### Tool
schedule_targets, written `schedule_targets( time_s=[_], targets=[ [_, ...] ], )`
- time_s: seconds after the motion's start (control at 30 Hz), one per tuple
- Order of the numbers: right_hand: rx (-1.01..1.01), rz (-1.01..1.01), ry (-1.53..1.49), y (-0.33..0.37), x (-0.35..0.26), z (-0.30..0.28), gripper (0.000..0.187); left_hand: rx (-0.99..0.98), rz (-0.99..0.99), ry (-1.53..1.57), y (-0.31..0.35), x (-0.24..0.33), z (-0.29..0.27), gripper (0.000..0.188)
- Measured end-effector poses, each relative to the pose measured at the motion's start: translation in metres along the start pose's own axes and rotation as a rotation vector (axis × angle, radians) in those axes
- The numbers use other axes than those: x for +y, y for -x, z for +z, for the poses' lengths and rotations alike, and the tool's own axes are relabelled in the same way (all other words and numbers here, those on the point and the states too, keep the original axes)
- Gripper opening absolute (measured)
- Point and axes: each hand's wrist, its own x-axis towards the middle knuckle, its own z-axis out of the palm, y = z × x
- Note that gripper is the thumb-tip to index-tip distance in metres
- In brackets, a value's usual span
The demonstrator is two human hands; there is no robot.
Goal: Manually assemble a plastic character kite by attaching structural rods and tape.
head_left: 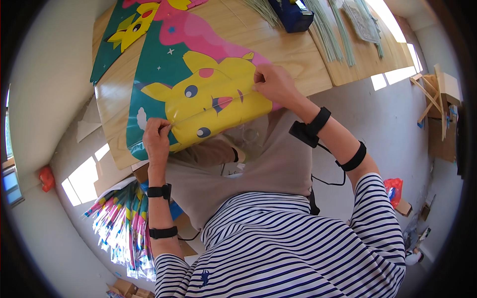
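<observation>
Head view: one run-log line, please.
left hand: pinching printed sheet | right hand: pinching same sheet | sheet: on table, near edge | pale-green sticks: upper right

A pale wooden table [304, 67] with visible grain. On its near left part lies a glossy printed sheet [171, 69] in green, pink and yellow, showing a cartoon face; a similar sheet [130, 36] lies far left. Toward the far right are a dark blue holder [294, 19], thin pale green sticks [326, 37] and a clear plastic packet [358, 21].
</observation>
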Motion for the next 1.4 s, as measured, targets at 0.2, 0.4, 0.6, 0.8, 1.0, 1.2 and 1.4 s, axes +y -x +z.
schedule_targets(
  time_s=[0.2, 0.4, 0.6, 0.8, 1.0, 1.2, 1.4],
  targets=[
    [-0.055, 0.065, 0.136, -0.005, -0.004, 0.011, 0.015, -0.015, 0.004, -0.010, 0.000, 0.001, -0.002, 0.009],
    [-0.027, 0.011, 0.202, -0.004, -0.001, 0.016, 0.008, -0.012, -0.016, 0.023, 0.001, 0.001, -0.002, 0.009],
    [0.036, -0.041, 0.354, -0.005, -0.011, 0.023, 0.006, -0.022, -0.022, -0.001, 0.000, 0.003, -0.004, 0.010],
    [-0.205, 0.166, 0.001, -0.013, 0.000, 0.003, 0.006, -0.007, -0.019, 0.021, 0.001, -0.001, -0.001, 0.010],
    [-0.024, -0.068, 0.249, -0.009, 0.006, 0.017, 0.007, -0.009, -0.023, 0.016, 0.000, 0.000, -0.002, 0.010],
    [0.012, -0.050, 0.256, -0.007, -0.004, 0.021, 0.005, 0.084, 0.031, 0.015, 0.011, -0.006, -0.006, 0.009],
    [-0.028, -0.186, 0.110, 0.016, -0.059, 0.042, 0.010, 0.295, 0.031, -0.053, 0.034, -0.026, -0.033, 0.007]
  ],
)
